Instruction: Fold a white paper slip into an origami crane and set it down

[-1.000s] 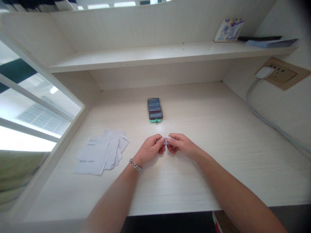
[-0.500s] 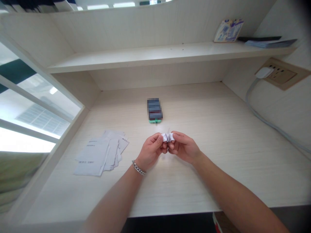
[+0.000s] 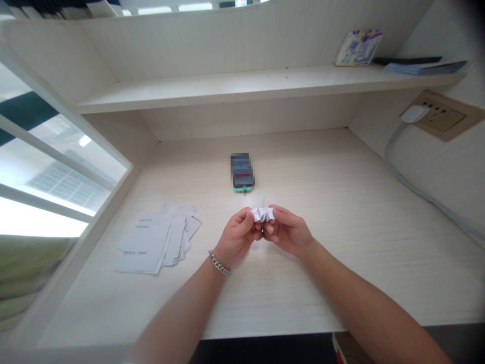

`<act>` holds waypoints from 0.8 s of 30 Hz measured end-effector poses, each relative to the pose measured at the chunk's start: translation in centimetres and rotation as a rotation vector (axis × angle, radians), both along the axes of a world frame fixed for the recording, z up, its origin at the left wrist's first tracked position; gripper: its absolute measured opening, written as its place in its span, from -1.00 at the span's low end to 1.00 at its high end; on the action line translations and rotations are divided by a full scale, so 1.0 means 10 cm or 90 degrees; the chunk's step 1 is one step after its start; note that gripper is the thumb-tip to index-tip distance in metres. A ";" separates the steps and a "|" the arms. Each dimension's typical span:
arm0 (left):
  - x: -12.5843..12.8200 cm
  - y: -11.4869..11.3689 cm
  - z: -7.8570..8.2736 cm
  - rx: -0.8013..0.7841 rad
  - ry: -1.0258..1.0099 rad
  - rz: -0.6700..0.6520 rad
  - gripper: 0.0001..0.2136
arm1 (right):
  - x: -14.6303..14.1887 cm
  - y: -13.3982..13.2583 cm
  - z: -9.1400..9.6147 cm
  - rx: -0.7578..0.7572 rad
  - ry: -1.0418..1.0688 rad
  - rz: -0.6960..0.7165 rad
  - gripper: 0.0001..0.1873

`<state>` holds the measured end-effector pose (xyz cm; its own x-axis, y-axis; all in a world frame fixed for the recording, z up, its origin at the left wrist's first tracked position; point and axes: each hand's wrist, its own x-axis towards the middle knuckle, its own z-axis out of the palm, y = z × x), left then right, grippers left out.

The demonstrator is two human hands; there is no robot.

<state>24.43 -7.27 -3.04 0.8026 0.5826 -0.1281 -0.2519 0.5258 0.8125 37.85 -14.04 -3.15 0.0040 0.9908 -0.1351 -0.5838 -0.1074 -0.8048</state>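
Note:
A small white piece of folded, creased paper (image 3: 262, 215) is held above the desk, stretched between both hands. My left hand (image 3: 238, 231) pinches its left end, thumb on top and fingers curled beneath. The right end is gripped the same way by my right hand (image 3: 291, 230). The lower fingers of the two hands nearly meet under the paper. Beyond them lies a phone (image 3: 242, 171), its screen blurred out, with a green lower edge. Printed paper sheets (image 3: 146, 242) lie in a loose, overlapping pile to the left of my left hand.
A shelf (image 3: 227, 87) spans the back, bearing a small patterned box (image 3: 359, 48) and a flat stack of booklets (image 3: 424, 67). On the right wall, a white plug (image 3: 415, 114) sits in a socket panel (image 3: 447, 121), its grey cable (image 3: 420, 193) trailing along the desk's right side.
The hands have drawn very slightly apart, and the folded paper between them shows wider and flatter. The view has shifted a little.

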 end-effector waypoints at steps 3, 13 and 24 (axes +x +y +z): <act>-0.01 0.04 0.01 -0.018 0.004 -0.023 -0.76 | 0.01 0.02 -0.01 -0.005 0.021 0.001 -0.75; -0.01 0.14 -0.03 0.000 0.109 -0.010 -0.76 | 0.02 0.08 -0.06 -0.052 0.015 0.007 -0.80; -0.03 0.17 -0.06 0.041 0.142 -0.038 -0.77 | 0.10 0.08 -0.13 -0.075 0.019 0.047 -0.81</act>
<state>24.13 -5.53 -3.65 0.7915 0.5479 -0.2709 -0.0323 0.4801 0.8766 38.88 -13.20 -4.44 -0.0738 0.9656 -0.2493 -0.5940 -0.2434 -0.7668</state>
